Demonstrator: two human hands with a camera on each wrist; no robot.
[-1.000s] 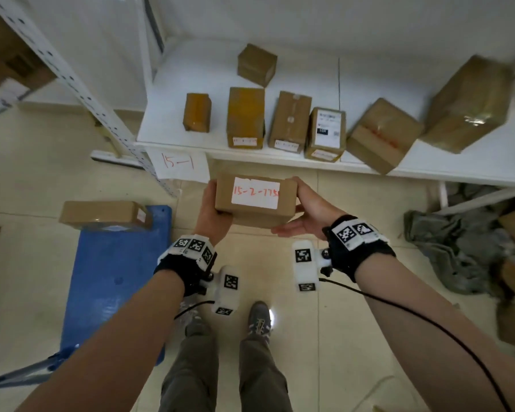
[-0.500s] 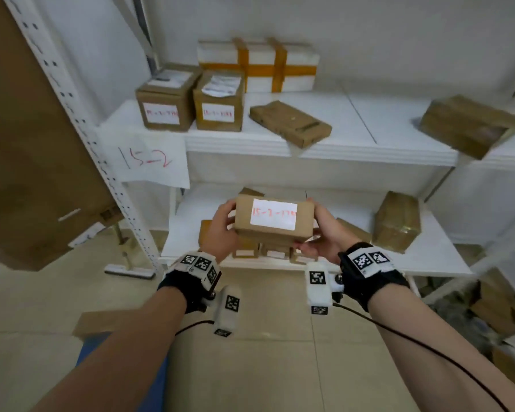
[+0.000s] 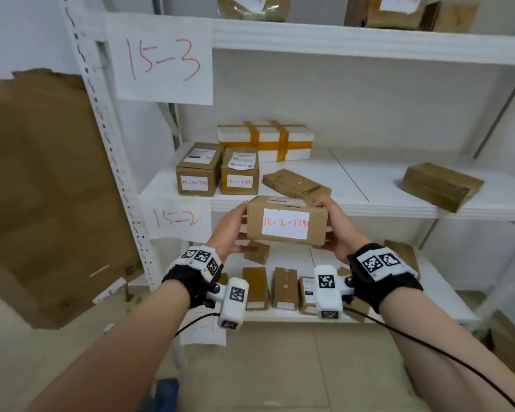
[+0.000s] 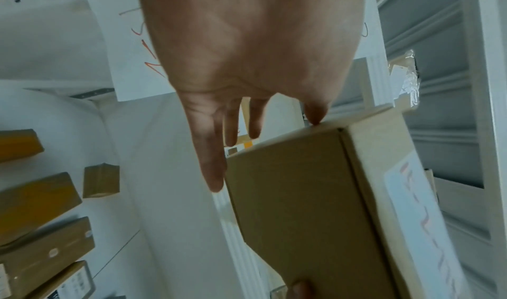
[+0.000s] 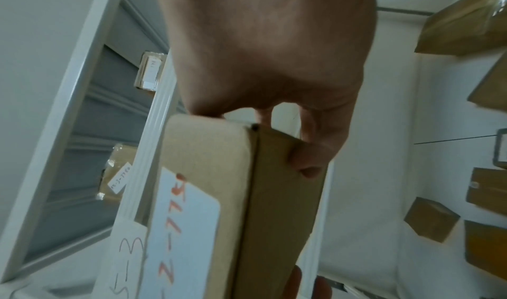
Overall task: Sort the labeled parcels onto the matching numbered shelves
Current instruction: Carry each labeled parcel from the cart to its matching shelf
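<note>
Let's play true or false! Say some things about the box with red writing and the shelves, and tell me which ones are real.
1. Both hands hold the box. True: the left hand and right hand grip its ends.
2. The box's label starts with 15-3. False: it starts with 15-2.
3. The box already sits on a shelf. False: it is held in the air in front of the 15-2 shelf.
4. A white parcel with orange tape is on the 15-2 shelf. True.
5. The 15-3 sign hangs below the 15-2 sign. False: it hangs above.
</note>
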